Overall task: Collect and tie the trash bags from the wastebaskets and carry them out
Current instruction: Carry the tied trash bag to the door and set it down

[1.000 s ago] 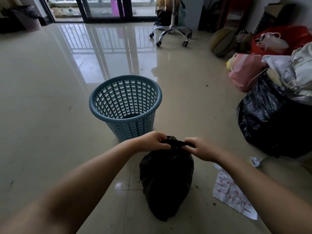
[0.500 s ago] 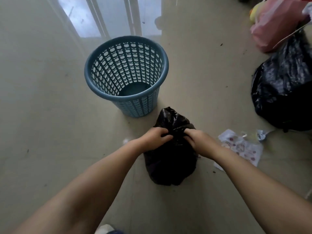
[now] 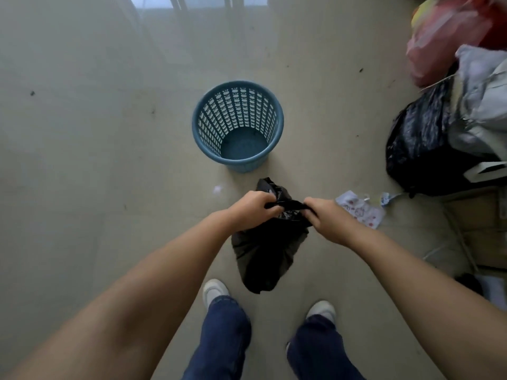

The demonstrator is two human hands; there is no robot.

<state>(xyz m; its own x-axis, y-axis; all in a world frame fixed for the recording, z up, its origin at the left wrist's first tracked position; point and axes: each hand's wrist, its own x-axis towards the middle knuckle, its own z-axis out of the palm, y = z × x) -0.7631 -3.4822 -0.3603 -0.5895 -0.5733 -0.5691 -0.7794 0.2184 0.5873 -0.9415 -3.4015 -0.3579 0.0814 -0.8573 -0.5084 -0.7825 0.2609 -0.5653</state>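
Note:
A small black trash bag (image 3: 267, 253) hangs in front of me, its bottom close to the floor between my shoes. My left hand (image 3: 253, 205) and my right hand (image 3: 327, 219) each grip one twisted end of the bag's neck and hold the black strip taut between them. A loose flap of the bag sticks up behind my left hand. Just beyond stands the blue perforated wastebasket (image 3: 238, 127), upright, with no liner and nothing inside.
A large black trash bag (image 3: 419, 144) sits at the right with grey cloth (image 3: 482, 105) and a pink plastic bag (image 3: 439, 42) piled by it. A printed paper scrap (image 3: 362, 211) lies on the tiled floor right of my hands. Cardboard lies at the far right.
The view has tilted further down, so my legs and shoes now show. My hands have pulled apart, stretching the bag's neck between them, and the bag hangs higher.

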